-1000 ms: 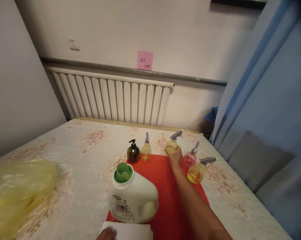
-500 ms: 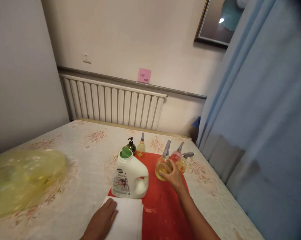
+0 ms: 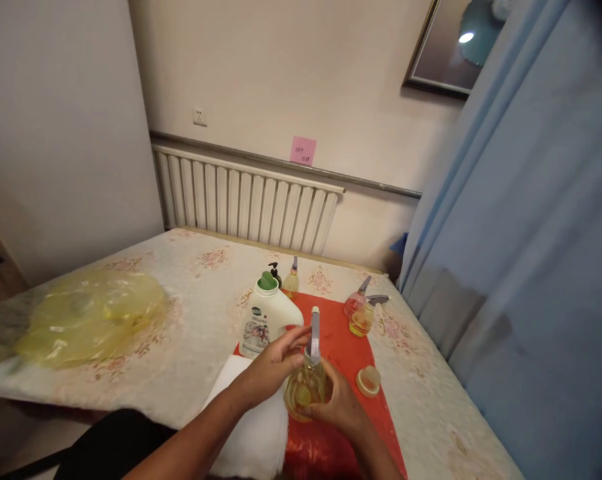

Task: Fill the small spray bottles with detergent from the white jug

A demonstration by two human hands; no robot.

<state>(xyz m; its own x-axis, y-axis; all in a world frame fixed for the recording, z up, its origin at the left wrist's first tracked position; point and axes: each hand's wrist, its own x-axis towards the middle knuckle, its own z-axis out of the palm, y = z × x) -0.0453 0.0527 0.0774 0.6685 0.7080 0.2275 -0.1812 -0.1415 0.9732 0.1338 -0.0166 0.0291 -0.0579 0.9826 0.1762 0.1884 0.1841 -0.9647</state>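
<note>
A spray bottle point(image 3: 305, 393) with a clear round body, yellowish liquid and a grey trigger head stands upright or nearly so over the red mat point(image 3: 338, 343). My right hand point(image 3: 338, 403) is wrapped around the body from the right. From the left, my left hand point(image 3: 273, 363) has its fingers and thumb at the bottle's neck, just below the trigger head; part of the fingertips is hidden behind it. Behind my left hand stands a white handled jug point(image 3: 265, 317) with a green cap. Under my left forearm lies a folded white cloth or paper point(image 3: 253, 433).
A round translucent cap point(image 3: 369, 381) lies at the mat's right edge. Pink point(image 3: 355, 305) and yellow spray bottles point(image 3: 361, 321) stand behind it. Another spray bottle point(image 3: 291, 283) and a dark pump bottle point(image 3: 275, 272) are behind the jug. A yellow plastic bag point(image 3: 93, 317) lies left.
My right hand has brought the spray bottle nearer and slightly left. My left hand has left the white sheet and come to the bottle's neck. The round cap now shows.
</note>
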